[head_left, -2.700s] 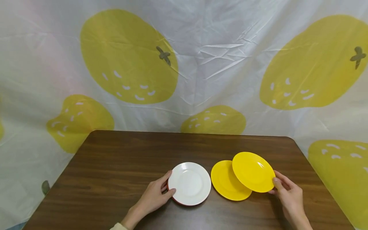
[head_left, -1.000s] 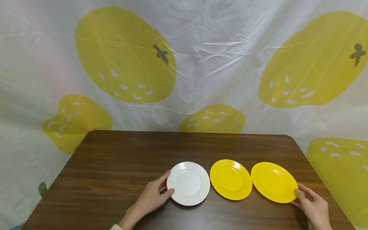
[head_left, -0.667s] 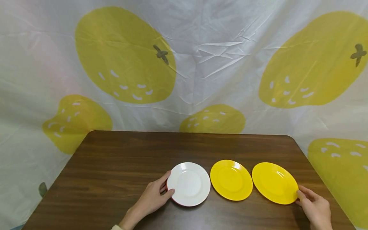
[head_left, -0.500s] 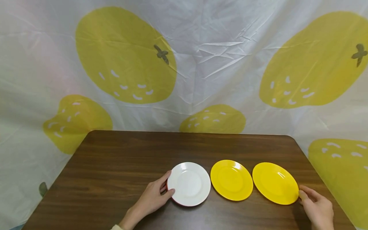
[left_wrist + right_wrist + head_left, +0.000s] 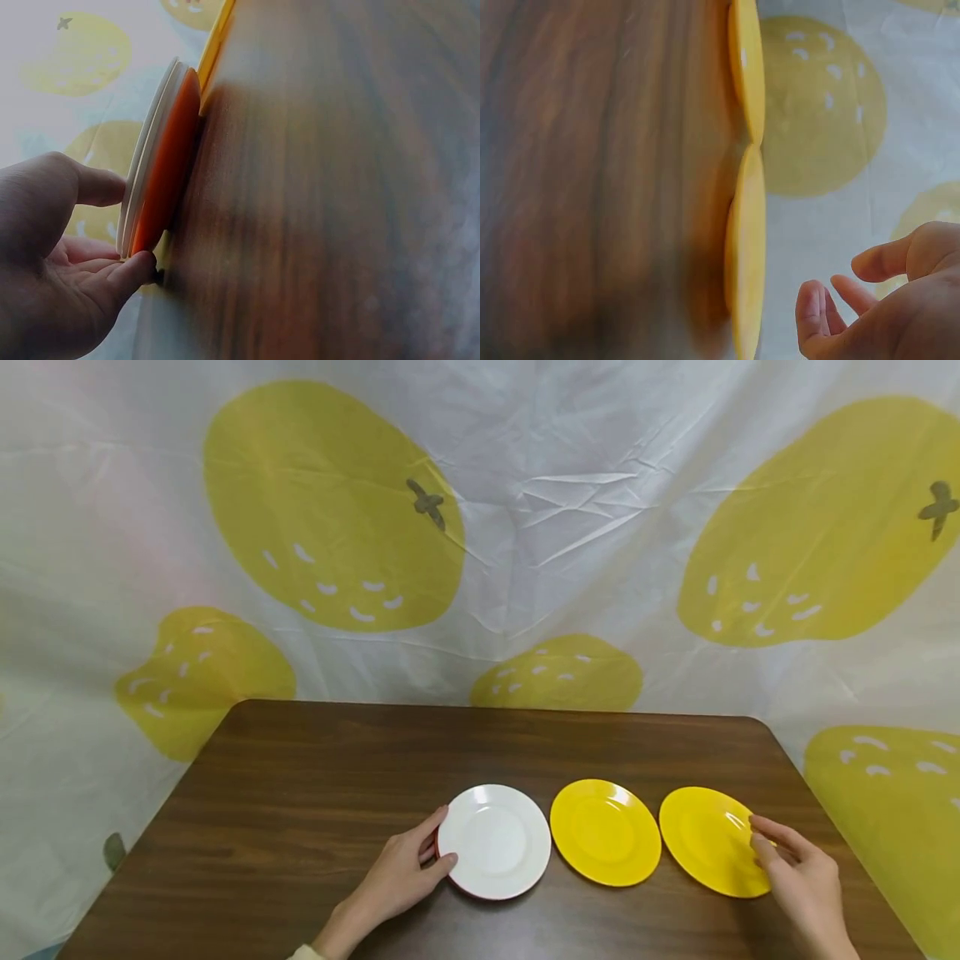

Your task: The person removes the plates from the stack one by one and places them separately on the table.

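Plates sit in a row along the near edge of the brown bench (image 5: pixel 315 777): a white plate (image 5: pixel 495 841) stacked on an orange plate (image 5: pixel 169 169), a yellow plate in the middle (image 5: pixel 604 832), and a second yellow plate on the right (image 5: pixel 708 839). Your left hand (image 5: pixel 395 878) pinches the left rim of the white-and-orange stack, thumb on top and fingers (image 5: pixel 131 271) curled under the orange one, so that grip is narrow and holding both rims. Your right hand (image 5: pixel 798 881) hovers over the near right edge of the right yellow plate with a loose, open grip; the right wrist view shows its fingertips (image 5: pixel 814 311) clear of the rim and holding nothing. The risk lies on the left: if you lift with the thumb alone, the white plate could slide off the orange one and clatter against the middle plate, which lies just beside it. On the right, a careless brush could nudge that plate toward the bench's edge.
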A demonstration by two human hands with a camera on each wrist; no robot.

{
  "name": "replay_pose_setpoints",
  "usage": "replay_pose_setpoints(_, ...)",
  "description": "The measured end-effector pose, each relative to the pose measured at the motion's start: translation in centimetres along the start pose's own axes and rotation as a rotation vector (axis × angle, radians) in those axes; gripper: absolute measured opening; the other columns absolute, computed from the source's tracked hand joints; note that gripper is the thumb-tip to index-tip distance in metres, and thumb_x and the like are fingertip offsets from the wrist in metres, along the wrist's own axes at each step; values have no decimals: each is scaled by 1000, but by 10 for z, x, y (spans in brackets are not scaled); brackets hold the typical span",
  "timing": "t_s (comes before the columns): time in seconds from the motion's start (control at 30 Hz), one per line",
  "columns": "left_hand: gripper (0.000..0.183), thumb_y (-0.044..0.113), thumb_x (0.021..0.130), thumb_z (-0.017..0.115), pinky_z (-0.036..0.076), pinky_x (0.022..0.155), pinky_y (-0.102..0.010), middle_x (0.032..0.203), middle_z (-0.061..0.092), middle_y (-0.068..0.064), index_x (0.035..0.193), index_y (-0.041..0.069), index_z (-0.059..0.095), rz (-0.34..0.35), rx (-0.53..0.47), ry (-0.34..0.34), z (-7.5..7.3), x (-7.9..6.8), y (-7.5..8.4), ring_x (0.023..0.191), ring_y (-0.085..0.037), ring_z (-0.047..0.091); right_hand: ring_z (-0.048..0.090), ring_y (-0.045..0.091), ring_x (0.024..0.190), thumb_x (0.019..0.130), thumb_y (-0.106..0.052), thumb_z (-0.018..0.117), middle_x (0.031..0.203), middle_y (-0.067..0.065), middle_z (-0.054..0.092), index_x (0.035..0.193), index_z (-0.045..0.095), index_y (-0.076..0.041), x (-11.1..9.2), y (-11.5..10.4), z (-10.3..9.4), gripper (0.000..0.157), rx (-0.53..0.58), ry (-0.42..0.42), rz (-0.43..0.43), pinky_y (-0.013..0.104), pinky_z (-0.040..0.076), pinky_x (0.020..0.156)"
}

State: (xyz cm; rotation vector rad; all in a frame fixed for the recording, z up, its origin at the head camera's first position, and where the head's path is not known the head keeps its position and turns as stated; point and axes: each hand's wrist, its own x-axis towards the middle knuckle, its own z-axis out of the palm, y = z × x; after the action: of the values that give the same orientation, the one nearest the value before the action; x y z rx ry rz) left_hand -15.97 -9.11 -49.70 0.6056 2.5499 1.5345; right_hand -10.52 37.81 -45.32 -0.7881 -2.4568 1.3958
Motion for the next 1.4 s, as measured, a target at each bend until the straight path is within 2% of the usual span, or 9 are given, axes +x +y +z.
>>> replay_pose_setpoints(0.1,66,15,95,69,53,99,-33,153,43,-30,150,-8,40,1,-10,0,-1,0,1,132,-37,55,61,-16,78,102,-22,59,87,-40,55,136,59,6,-3,-9,8,44,30,-48,-61,14,57,69)
replay_pose_setpoints(0.33,67,17,95,69,55,97,-34,151,44,-33,150,-8,40,-5,-24,-23,-2,0,0,130,-39,56,64,-12,86,102,-17,59,94,-33,61,141,55,5,-6,-29,32,44,75,-158,-69,15,57,76)
replay_pose_setpoints(0.47,67,17,96,68,54,98,-34,150,44,-33,151,-7,40,-9,-25,-25,-2,0,-2,131,-39,56,63,-10,89,103,-16,57,115,-8,71,142,54,4,-7,-39,47,44,67,-205,-105,14,57,78)
replay_pose_setpoints(0.57,66,15,96,68,54,99,-35,150,44,-33,151,-7,39,-9,-31,-23,-2,1,-3,132,-39,55,63,-8,92,104,-18,55,135,14,65,144,52,3,-9,-46,58,45,81,-263,-93,14,56,81)
replay_pose_setpoints(0.67,67,14,96,67,53,100,-35,151,43,-33,152,-7,38,-8,-46,-29,-2,2,-3,133,-39,54,63,-6,95,105,-18,55,143,20,59,147,49,2,-13,-53,68,47,94,-316,-64,15,56,83)
replay_pose_setpoints(0.87,67,12,96,67,53,100,-36,152,42,-34,152,-8,37,-6,-57,-30,-3,1,-2,134,-41,52,67,5,100,103,-10,56,139,22,61,142,54,2,-23,-62,89,41,117,-350,-104,15,56,83)
replay_pose_setpoints(1.13,66,10,97,64,52,101,-38,155,38,-32,153,-8,34,-9,-67,-32,-3,0,-2,138,-40,48,69,24,111,99,-6,60,133,23,65,135,59,5,-35,-67,117,38,156,-402,-149,21,59,84)
replay_pose_setpoints(1.4,66,10,96,64,52,101,-38,153,40,-33,152,-8,35,-16,-64,-22,-3,0,-2,137,-40,49,72,28,98,95,-1,63,118,23,70,129,64,6,-46,-68,139,35,177,-449,-202,29,62,80)
